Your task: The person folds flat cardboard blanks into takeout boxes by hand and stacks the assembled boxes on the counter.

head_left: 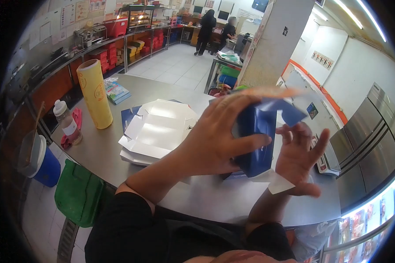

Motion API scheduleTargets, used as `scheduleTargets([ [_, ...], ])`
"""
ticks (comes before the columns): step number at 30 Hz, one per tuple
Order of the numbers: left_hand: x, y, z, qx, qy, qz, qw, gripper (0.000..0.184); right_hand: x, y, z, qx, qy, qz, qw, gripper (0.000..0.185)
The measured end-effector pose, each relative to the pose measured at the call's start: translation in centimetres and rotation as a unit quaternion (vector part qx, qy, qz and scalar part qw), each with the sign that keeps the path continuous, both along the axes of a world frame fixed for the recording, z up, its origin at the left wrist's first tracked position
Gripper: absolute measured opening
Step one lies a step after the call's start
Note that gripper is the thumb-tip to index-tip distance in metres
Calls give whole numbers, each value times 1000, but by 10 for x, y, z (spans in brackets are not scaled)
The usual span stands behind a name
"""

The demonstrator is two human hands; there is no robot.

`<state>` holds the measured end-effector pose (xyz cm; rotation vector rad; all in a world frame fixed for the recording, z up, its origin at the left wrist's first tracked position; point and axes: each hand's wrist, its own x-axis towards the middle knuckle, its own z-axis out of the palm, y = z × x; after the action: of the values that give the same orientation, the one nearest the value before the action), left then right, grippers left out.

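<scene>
A blue cardboard box (255,151) with loose white-lined flaps is held up above the steel table. My left hand (224,131) wraps round it, thumb across the near blue side and fingers over the far edge. On the box's right, my right hand (299,153) has its fingers spread, close to the flaps; whether the fingertips touch a flap I cannot tell. The top flaps are smeared by motion. To the left on the table lies a stack of unfolded box blanks (160,127), white inside up. Part of another blue box (235,175) shows under my hands.
On the steel table (197,201) stand a tall yellow film roll (95,96), a spray bottle (68,122) by a pink cloth, and a scale (327,160) at right. A green bin (79,193) and blue bucket (48,164) sit left. Two people (205,33) stand far back.
</scene>
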<state>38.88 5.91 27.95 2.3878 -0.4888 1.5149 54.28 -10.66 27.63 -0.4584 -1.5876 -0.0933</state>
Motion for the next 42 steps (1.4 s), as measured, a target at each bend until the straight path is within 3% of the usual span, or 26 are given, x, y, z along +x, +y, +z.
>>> scheduleTargets([
  [3, 11, 5, -6, 28, -118, -1, 993, 65, -21, -7, -11, -112, 90, -164, 976, 115],
  [6, 20, 3, -15, 18, -160, -2, 987, 58, -26, -17, -17, -197, 175, -150, 953, 56],
  [8, 23, 3, -17, 5, -150, 13, 989, 63, -23, -14, -13, -195, 160, -87, 964, 50],
  [12, 25, 7, -14, -29, -134, 19, 990, 80, -25, -9, -11, -158, 73, -95, 980, 47],
  [16, 22, 5, -12, -16, -113, 25, 993, 87, -38, -14, -13, -242, 177, -175, 938, 32],
  [19, 16, 4, -11, -49, -35, -7, 998, 85, -42, -12, -6, -278, 209, -141, 927, 27],
  [20, 15, 4, -11, -67, -5, -23, 997, 84, -41, -11, -5, -273, 175, -142, 935, 26],
  [23, 17, 9, -16, -3, -80, -5, 997, 84, -33, -11, -3, -258, 95, -157, 949, 24],
  [25, 20, 5, -13, -73, -85, -44, 993, 62, -27, -9, -6, -250, 71, -183, 948, 21],
  [27, 21, 6, -13, -83, -111, -30, 990, 49, -29, -2, -9, -212, 123, -226, 943, 17],
  [29, 22, 9, -15, -51, -147, 22, 988, 45, -25, 8, -14, -145, 150, -278, 937, 19],
  [32, 25, 11, -17, -51, -168, 48, 983, 39, -16, 8, -18, -148, 155, -325, 921, 18],
  [38, 30, 9, -20, -16, -125, 56, 990, 33, -25, 11, -10, -99, -1, -554, 827, 15],
  [42, 31, 7, -24, 42, -105, 68, 991, 38, -25, 6, -4, -64, -125, -582, 801, 10],
])
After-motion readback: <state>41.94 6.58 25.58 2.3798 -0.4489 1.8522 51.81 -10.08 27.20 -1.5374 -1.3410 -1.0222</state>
